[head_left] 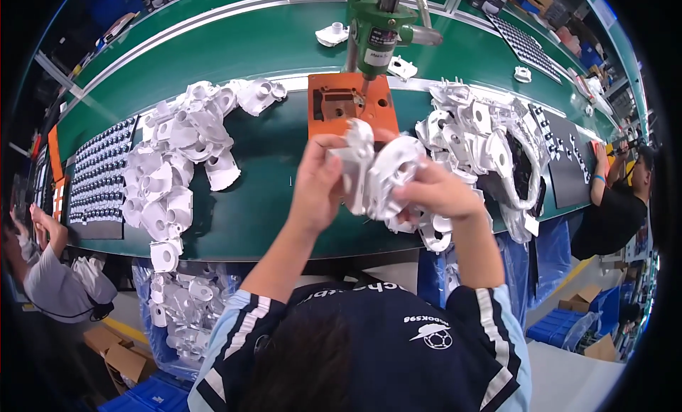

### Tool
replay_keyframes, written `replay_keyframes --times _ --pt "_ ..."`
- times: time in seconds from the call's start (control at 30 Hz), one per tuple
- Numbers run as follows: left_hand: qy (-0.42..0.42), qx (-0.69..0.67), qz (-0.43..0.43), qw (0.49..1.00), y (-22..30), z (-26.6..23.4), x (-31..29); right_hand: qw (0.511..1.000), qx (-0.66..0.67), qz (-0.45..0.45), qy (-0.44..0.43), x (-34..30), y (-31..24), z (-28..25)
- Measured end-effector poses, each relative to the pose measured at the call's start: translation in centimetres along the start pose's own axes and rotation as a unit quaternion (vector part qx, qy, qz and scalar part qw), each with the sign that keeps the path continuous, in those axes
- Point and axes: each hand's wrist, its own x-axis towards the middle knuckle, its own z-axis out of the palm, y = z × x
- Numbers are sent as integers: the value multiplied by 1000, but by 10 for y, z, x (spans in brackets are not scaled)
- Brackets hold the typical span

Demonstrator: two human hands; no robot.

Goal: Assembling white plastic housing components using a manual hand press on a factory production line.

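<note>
Nearest the camera are the person's dark head and striped jersey (398,341), with both forearms rising to the work. The left hand (318,188) has its grip closed around a white plastic housing piece (353,167); the right hand (435,193) pinches a second white housing piece (392,169) with a round opening. The two pieces touch between the grips, held in the air above the green worktop (263,199). The left piece stands roughly upright, its long axis pointing away from the person; the round one faces up and left. Beyond the grips sits an orange fixture (348,106) under a green press tool (379,25). Judged from here, a skewed fit could jam the pieces, or one could slip onto the pile of white parts (490,135) right of the grips.
</note>
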Motion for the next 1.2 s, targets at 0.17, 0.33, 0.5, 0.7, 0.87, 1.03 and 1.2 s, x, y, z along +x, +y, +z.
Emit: replay_keyframes --times 0.17,0.33,0.5,0.7,0.87,1.03,1.2 --pt "5 98 30 995 -11 18 -15 994 70 -84 20 17 46 22" --pt "42 212 -32 976 -6 9 -29 986 20 -148 79 16 70 34" --pt "20 253 -22 967 -14 17 -38 968 -127 -97 192 12 44 33" --pt "84 316 -11 945 -2 -13 -23 856 -512 38 50 19 -3 -47" --pt "-118 794 226 552 35 -24 56 710 -655 107 237 114 -16 -182" --pt "-136 839 294 437 9 -60 103 651 -669 279 223 185 -10 -216" --pt "-143 822 216 507 -2 -67 108 657 -728 111 160 192 8 -263"
